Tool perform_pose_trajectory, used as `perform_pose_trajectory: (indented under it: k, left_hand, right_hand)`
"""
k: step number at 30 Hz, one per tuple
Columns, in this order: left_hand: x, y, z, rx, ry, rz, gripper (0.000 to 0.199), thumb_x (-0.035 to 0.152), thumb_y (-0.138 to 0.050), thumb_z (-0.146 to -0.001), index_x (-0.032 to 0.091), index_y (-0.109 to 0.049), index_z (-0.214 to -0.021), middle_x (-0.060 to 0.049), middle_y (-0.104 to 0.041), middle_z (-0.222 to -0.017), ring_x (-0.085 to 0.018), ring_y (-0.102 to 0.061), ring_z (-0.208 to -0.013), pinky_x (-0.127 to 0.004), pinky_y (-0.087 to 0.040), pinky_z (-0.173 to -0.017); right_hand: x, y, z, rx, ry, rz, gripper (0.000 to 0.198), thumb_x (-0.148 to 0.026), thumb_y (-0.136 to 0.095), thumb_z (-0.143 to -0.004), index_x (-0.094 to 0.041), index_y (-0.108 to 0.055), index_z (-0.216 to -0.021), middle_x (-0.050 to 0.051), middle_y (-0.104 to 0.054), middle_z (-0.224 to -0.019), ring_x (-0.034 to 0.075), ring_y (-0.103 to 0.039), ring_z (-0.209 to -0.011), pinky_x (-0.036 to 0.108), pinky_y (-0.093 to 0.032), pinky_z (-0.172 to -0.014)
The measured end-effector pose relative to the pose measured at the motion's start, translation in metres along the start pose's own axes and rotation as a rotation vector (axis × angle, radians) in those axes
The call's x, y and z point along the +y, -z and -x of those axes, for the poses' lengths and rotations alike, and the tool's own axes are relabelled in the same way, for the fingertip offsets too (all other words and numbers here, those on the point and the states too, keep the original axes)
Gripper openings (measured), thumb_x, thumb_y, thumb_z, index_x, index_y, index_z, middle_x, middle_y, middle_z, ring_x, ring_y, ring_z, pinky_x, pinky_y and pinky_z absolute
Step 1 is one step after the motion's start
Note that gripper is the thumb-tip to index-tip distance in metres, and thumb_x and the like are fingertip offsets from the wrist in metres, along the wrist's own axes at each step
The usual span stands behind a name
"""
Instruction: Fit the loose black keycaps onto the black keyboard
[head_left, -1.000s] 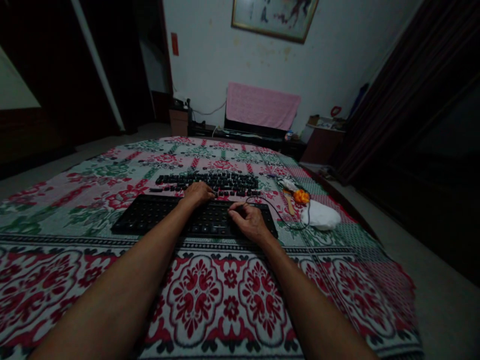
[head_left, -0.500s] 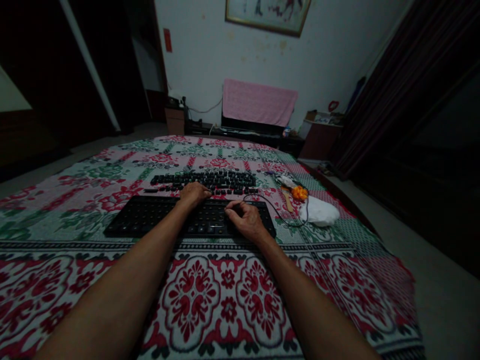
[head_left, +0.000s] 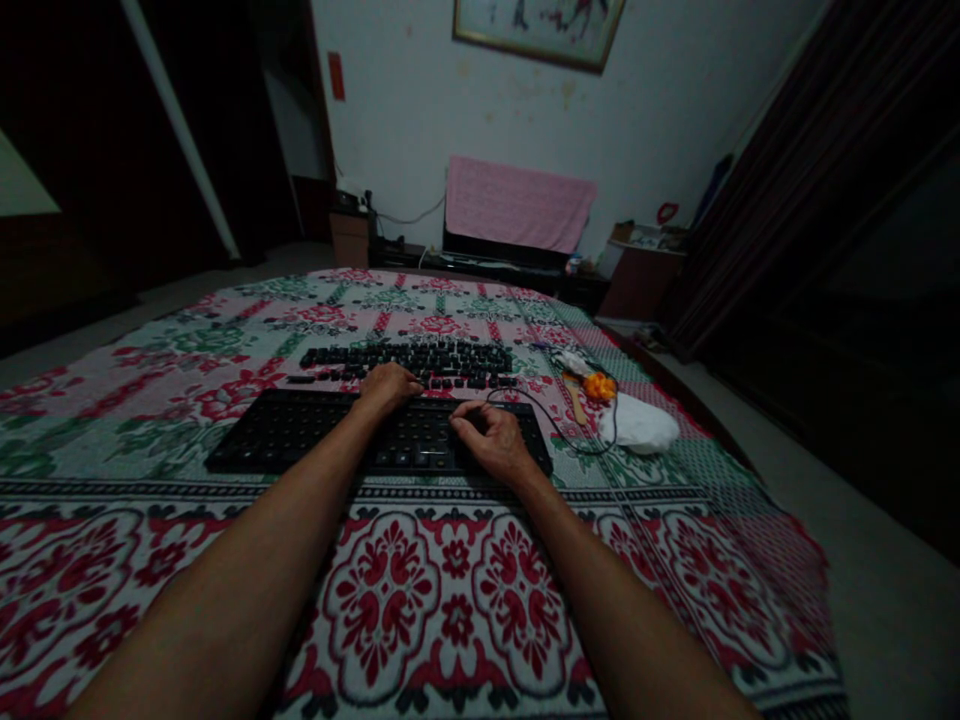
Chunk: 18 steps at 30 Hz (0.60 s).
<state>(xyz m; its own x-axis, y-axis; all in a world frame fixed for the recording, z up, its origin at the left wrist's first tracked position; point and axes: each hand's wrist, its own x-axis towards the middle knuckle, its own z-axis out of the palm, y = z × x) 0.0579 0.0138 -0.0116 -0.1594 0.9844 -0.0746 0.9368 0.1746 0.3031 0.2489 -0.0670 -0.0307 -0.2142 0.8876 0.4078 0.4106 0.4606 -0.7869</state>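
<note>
A black keyboard (head_left: pixel 285 425) with its keycaps off over much of its face lies across the patterned cloth. Beyond its far edge, loose black keycaps (head_left: pixel 442 357) are laid out in rows. My left hand (head_left: pixel 386 388) reaches over the keyboard to the nearest row, its fingers drawn together at the keycaps there; whatever is in the fingertips is hidden. Over the right part of the keyboard, my right hand (head_left: pixel 491 435) is closed, thumb and fingers curled toward each other. I cannot make out what it holds. A few keycaps sit along the keyboard's near edge.
To the right lie a thin black cable (head_left: pixel 574 448), a white plastic bag (head_left: pixel 641 425), an orange bundle (head_left: pixel 599 387) and a light wooden stick (head_left: pixel 576 400). The patterned cloth (head_left: pixel 450 620) covers the whole surface. A pink towel (head_left: pixel 517 205) hangs over a screen by the wall.
Both hands hold nearly the same places. The view has shifted very slightly; nothing else visibly differs.
</note>
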Motion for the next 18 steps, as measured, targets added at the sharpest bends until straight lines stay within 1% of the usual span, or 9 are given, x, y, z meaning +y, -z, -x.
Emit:
perform_pose_trajectory:
  k: [7,13,18]
  left_hand:
    - [0.0006,0.0027,0.0021,-0.004,-0.052,-0.030,0.037,0.040,-0.057,-0.076,0.030,-0.069,-0.109,-0.003,-0.068,-0.114,-0.024,-0.061,-0.106,-0.028,-0.049,-0.084]
    - [0.0025,0.0056,0.0046,-0.009,-0.046,-0.006,0.037,0.046,-0.058,-0.075,0.030,-0.070,-0.106,-0.005,-0.070,-0.110,-0.023,-0.062,-0.104,-0.027,-0.049,-0.082]
    - [0.0037,0.0074,0.0065,-0.016,-0.014,0.016,0.039,0.045,-0.060,-0.075,0.029,-0.069,-0.109,-0.004,-0.068,-0.112,-0.024,-0.061,-0.106,-0.028,-0.049,-0.083]
  right_hand:
    - [-0.0032,0.0008,-0.0001,0.000,-0.012,0.008,0.018,-0.032,-0.056,-0.076,-0.017,-0.065,-0.081,0.001,-0.067,-0.075,0.014,-0.061,-0.067,0.024,-0.047,-0.067]
    - [-0.0015,0.0004,0.0000,-0.003,-0.010,0.008,0.018,-0.032,-0.055,-0.077,-0.017,-0.064,-0.081,0.001,-0.067,-0.075,0.014,-0.061,-0.067,0.024,-0.047,-0.067]
    - [0.0005,0.0001,-0.0001,0.002,0.002,0.002,0.018,-0.032,-0.056,-0.077,-0.016,-0.065,-0.082,0.002,-0.067,-0.076,0.014,-0.061,-0.069,0.024,-0.046,-0.068]
